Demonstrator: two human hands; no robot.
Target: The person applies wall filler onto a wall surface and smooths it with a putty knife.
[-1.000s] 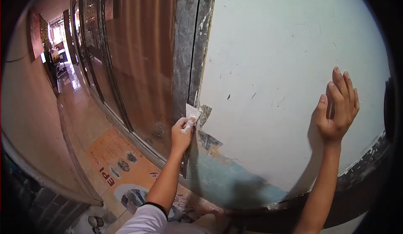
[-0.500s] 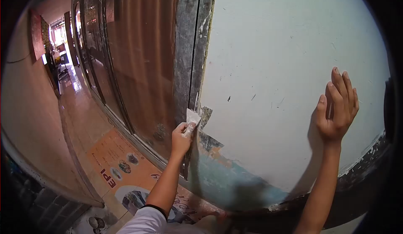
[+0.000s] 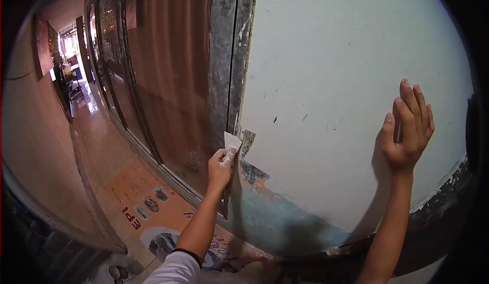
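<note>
My left hand (image 3: 220, 168) is closed around a putty knife (image 3: 232, 142) whose pale blade is smeared with white. The blade points up and meets the edge where the dark wooden frame (image 3: 224, 65) borders the white wall panel (image 3: 326, 70). Beside the blade, patches of the panel's white surface are gone, baring a grey, rough layer (image 3: 248, 142). Lower down, a worn blue-green area (image 3: 285, 217) shows. Against the panel at the right rests my right hand (image 3: 409, 131), fingers stretched upward and holding nothing.
Left of the frame stands a glass pane with a brown curtain (image 3: 170, 59) behind it. An orange printed banner (image 3: 147, 192) lies on the tiled floor below. A corridor (image 3: 91, 115) runs back at the far left, beside a plain wall (image 3: 35, 141).
The view has shifted very slightly, moving the panel a little left in the picture. My left hand still grips the putty knife at the frame edge, and my right hand stays on the panel.
</note>
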